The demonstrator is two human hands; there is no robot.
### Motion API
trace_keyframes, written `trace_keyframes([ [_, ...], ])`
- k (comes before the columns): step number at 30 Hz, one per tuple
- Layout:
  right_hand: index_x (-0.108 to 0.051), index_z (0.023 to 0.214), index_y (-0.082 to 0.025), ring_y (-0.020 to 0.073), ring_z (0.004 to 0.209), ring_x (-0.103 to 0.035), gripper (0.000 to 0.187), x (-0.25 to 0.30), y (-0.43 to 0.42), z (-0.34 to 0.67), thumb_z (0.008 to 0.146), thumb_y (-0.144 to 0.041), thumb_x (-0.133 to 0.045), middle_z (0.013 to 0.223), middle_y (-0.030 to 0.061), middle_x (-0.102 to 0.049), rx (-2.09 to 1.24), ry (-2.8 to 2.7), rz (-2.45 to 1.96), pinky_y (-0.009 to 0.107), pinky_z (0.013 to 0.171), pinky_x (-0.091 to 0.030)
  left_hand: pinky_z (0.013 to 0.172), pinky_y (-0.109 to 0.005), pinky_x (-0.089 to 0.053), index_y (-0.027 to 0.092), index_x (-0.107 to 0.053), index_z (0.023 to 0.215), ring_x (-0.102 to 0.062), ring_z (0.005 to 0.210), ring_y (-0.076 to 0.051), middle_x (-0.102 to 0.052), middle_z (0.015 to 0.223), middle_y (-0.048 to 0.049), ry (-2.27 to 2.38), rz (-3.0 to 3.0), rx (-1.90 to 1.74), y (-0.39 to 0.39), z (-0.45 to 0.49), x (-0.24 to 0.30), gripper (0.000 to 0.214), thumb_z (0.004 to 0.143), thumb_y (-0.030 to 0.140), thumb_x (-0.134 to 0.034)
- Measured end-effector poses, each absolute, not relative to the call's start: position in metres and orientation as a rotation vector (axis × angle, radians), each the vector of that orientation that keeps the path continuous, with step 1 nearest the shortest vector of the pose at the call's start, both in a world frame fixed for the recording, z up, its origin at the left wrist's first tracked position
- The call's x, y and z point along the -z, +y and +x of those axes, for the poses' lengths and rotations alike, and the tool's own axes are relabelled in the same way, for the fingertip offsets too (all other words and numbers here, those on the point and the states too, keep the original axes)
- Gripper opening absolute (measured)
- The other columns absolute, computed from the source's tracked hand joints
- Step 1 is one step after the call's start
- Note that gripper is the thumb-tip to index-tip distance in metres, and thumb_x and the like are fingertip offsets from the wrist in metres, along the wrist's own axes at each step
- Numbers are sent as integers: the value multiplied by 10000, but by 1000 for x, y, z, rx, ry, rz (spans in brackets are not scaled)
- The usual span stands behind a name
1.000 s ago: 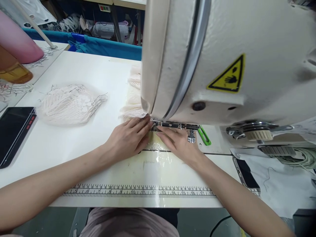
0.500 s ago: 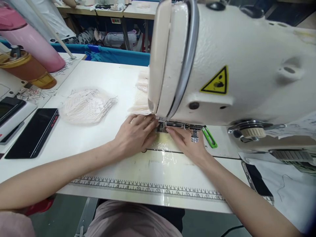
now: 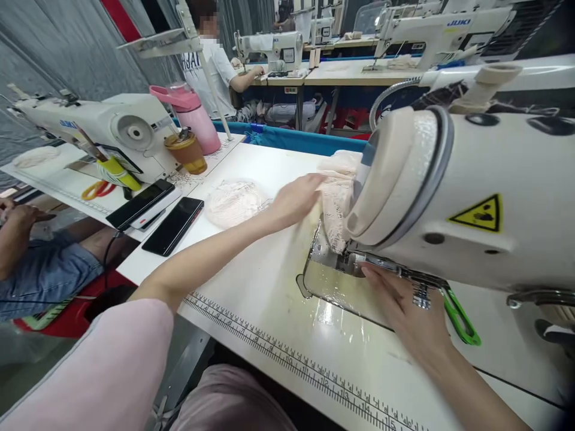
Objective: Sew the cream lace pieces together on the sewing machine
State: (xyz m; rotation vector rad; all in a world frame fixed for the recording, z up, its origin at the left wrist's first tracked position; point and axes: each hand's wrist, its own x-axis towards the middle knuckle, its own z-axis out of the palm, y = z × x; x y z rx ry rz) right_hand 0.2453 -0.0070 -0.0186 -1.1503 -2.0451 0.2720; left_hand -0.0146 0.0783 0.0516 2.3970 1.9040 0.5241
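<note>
Pale cream lace fabric (image 3: 336,197) runs out from under the head of the white sewing machine (image 3: 476,167), bunched at its far end. At its left edge is my left hand (image 3: 299,200), fingers bent and closed on the lace, slightly blurred. My right hand (image 3: 411,308) lies low beside the presser foot (image 3: 345,260), its fingers stretched toward the needle plate and partly hidden by the metal attachment. Nothing shows in it. Green thread snips (image 3: 462,317) lie right of that hand. A round heap of pale lace (image 3: 236,203) rests left of my left forearm.
A black phone (image 3: 174,226), an amber cup (image 3: 186,152) and a pink bottle (image 3: 193,117) stand to the left. A ruler strip (image 3: 287,359) lines the table's front edge. Another sewing machine (image 3: 103,129) and a seated person's legs are at left; a co-worker (image 3: 220,72) sits farther back.
The view has swung left and up. My left hand has moved from beside the presser foot to the lace behind it. My right hand stays by the foot.
</note>
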Motion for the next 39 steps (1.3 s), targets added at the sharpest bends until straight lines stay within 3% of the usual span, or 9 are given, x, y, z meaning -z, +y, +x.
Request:
trace_keyframes([
  [3, -727, 902, -230, 205, 777, -718, 220, 18, -6, 244, 918, -390, -577, 856, 6, -757, -233, -2062, -1109, 345, 752, -538, 1076, -444, -385, 153, -446, 1386, -418, 1348, -290, -441, 1477, -128, 2113, 2239, -611, 47, -66, -39, 476, 916, 222, -418],
  [5, -733, 910, -223, 211, 758, -718, 256, 18, -5, 242, 933, -398, -548, 864, 15, -759, -184, -2093, -1085, 359, 728, -539, 1023, -489, -408, 145, -577, 1224, -484, 1277, -340, -545, 1364, -163, 2197, 2127, -656, 28, -95, -29, 367, 893, 261, -471],
  [9, -742, 887, -230, 230, 774, -719, 297, 18, -5, 242, 943, -423, -524, 862, 19, -761, -184, -2083, -1126, 409, 784, -537, 911, -384, -463, 196, -659, 862, -626, 1023, -269, -707, 986, -69, 2191, 1957, -841, 16, -125, -16, 186, 865, 322, -522],
  [15, -735, 879, -242, 239, 851, -718, 236, 17, -8, 241, 918, -409, -573, 910, 12, -761, -286, -1997, -1168, 440, 867, -533, 682, -306, -510, 183, -590, 811, -622, 711, -194, -618, 673, -30, 2093, 1583, -1336, 36, -149, -39, 253, 870, 371, -431],
  [20, -743, 931, -231, 257, 900, -708, 227, 16, -8, 238, 920, -383, -574, 950, 30, -759, -315, -1990, -1186, 452, 853, -535, 733, -355, -546, 185, -625, 903, -650, 767, -206, -675, 788, -52, 1507, 1622, -1196, 2, -100, -47, 329, 917, 430, -406],
  [22, -742, 968, -220, 259, 917, -702, 248, 16, -8, 239, 933, -373, -550, 984, 47, -754, -321, -2003, -1204, 446, 838, -536, 691, -320, -548, 175, -646, 832, -654, 724, -189, -682, 771, -37, 1352, 1726, -945, -23, -60, -43, 254, 883, 401, -541],
  [26, -698, 1116, -197, 228, 847, -692, 268, 12, -10, 243, 957, -288, -502, 987, 64, -750, -188, -2161, -1205, 395, 763, -521, 847, -331, -555, 176, -625, 1095, -656, 996, -190, -698, 1070, -68, 984, 2373, -481, -55, 1, -35, 256, 977, 335, -464],
  [30, -622, 1222, -226, 183, 926, -660, 367, 7, -15, 243, 925, -101, -445, 1162, 23, -703, 18, -2393, -996, 341, 746, -468, 1023, -452, -496, 141, -535, 1292, -513, 1278, -280, -597, 1320, -124, 1087, 2812, -464, -56, 15, -23, 368, 957, 294, -514],
  [39, -674, 1013, -200, 156, 946, -634, 282, 9, -17, 243, 889, -43, -474, 1086, -14, -725, 183, -2526, -838, 316, 692, -389, 963, -398, -553, 107, -570, 1282, -575, 1225, -263, -608, 1317, -125, 1178, 2986, -411, -43, 15, -14, 384, 991, 318, -436],
])
